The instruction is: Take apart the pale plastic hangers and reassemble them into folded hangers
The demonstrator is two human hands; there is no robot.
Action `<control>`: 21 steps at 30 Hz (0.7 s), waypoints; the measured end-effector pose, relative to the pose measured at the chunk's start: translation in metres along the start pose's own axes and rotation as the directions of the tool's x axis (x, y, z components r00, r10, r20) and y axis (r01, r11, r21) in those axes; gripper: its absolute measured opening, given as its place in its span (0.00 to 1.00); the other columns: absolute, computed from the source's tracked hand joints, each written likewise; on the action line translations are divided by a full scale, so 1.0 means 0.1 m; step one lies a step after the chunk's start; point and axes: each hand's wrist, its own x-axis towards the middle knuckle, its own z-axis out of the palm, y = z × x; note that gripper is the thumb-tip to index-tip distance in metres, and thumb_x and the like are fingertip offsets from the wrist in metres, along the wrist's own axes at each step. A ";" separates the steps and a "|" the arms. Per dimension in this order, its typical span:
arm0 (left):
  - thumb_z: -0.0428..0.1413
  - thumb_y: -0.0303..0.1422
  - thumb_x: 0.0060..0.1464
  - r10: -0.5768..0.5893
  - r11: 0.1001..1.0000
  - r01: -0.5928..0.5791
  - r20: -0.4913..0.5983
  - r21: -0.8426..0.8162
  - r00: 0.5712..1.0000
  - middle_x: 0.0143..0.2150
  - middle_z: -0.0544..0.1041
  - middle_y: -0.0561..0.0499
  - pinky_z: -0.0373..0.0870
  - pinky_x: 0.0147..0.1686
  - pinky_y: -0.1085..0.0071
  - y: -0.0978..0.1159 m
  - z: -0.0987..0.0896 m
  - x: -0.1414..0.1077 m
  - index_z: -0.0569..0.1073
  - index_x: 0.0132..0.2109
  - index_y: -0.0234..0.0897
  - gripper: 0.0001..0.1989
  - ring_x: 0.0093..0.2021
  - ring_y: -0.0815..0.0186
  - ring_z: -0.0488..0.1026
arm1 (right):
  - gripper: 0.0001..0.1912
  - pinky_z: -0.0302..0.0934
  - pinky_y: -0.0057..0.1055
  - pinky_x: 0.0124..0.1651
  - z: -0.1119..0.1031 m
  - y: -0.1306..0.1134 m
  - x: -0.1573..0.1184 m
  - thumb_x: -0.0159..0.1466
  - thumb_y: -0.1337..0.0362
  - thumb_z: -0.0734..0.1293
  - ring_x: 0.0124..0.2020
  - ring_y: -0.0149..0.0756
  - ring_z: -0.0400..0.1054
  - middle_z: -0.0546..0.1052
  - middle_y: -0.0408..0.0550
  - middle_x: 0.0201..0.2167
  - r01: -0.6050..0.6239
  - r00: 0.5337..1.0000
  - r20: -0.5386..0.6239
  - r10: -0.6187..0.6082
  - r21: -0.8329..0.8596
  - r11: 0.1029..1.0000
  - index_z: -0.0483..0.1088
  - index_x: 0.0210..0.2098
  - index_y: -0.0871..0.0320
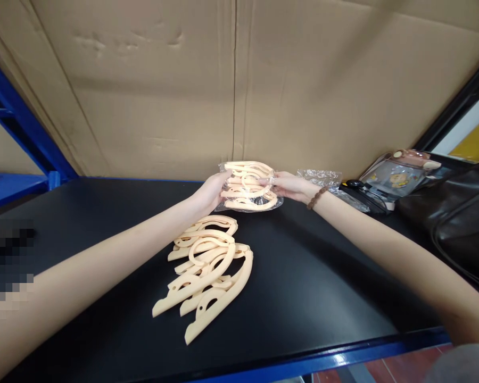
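Between my two hands is a clear plastic bag of cream folding hangers [249, 186], raised over the back of the black table. My left hand [214, 189] is closed on the bag's left side. On the right side, my right hand [285, 186] grips it with the fingers over the front; a brown beaded bracelet circles that wrist. Nearer to me, several loose cream folding hangers [211, 266] lie overlapping on the table, folded, below my left forearm.
Crumpled clear plastic bags [321, 178] lie at the back right. Beside them are a black cable [367, 191], a transparent pouch with a cartoon print [395, 175] and a dark leather bag [459, 213]. A cardboard wall [163, 96] stands behind the black table [303, 298]; a blue frame [35, 122] rises at left.
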 end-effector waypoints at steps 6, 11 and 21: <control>0.52 0.17 0.57 -0.090 0.995 0.092 -0.036 0.049 0.995 0.25 0.75 0.51 0.75 0.24 0.75 0.23 -0.15 0.13 0.74 0.39 0.32 0.09 0.21 0.71 0.73 | 0.13 0.70 0.20 0.30 0.09 0.00 -0.12 0.60 0.69 0.71 0.29 0.26 0.71 0.79 0.50 0.40 0.021 0.999 -0.034 -0.019 0.061 0.998 0.72 0.45 0.60; 0.54 0.18 0.56 -0.167 0.977 0.168 -0.020 0.131 0.986 0.35 0.81 0.45 0.77 0.27 0.74 0.43 -0.34 0.04 0.77 0.40 0.31 0.09 0.28 0.65 0.79 | 0.11 0.72 0.24 0.38 0.12 0.01 -0.29 0.63 0.69 0.68 0.36 0.30 0.74 0.79 0.50 0.42 0.053 0.998 -0.046 -0.048 0.109 0.993 0.71 0.46 0.59; 0.48 0.15 0.59 0.244 0.969 -0.219 -0.338 0.111 0.909 0.33 0.79 0.51 0.73 0.38 0.79 0.90 -0.85 -0.12 0.72 0.36 0.29 0.11 0.41 0.68 0.77 | 0.07 0.71 0.24 0.37 0.07 0.23 -0.55 0.63 0.66 0.68 0.32 0.28 0.73 0.80 0.53 0.41 -0.071 0.991 -0.115 0.072 0.018 0.997 0.74 0.40 0.62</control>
